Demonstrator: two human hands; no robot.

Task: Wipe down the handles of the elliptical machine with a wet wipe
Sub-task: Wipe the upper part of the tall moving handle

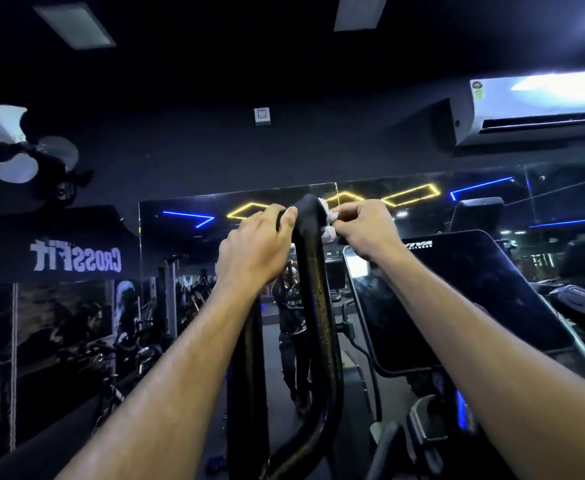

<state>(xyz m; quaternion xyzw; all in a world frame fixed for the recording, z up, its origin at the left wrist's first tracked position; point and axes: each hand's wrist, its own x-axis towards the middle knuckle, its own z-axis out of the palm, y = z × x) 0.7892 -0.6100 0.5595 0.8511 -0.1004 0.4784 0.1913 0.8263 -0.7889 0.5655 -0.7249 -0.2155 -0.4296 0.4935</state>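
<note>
Left hand point(253, 247) gripped the looped handle point(313, 271) top, right hand point(363, 226) pinched the wet wipe point(329, 223) against it; the bunched wipe risked slipping off, leaving patches uncleaned.

Counted: two hands, left hand point(253, 244) and right hand point(363, 225). One looped black handle point(313, 306). One white wet wipe point(329, 223). One console screen point(457, 289). One wall fan point(24, 150). One air conditioner point(533, 109). One mirror point(180, 244).
</note>
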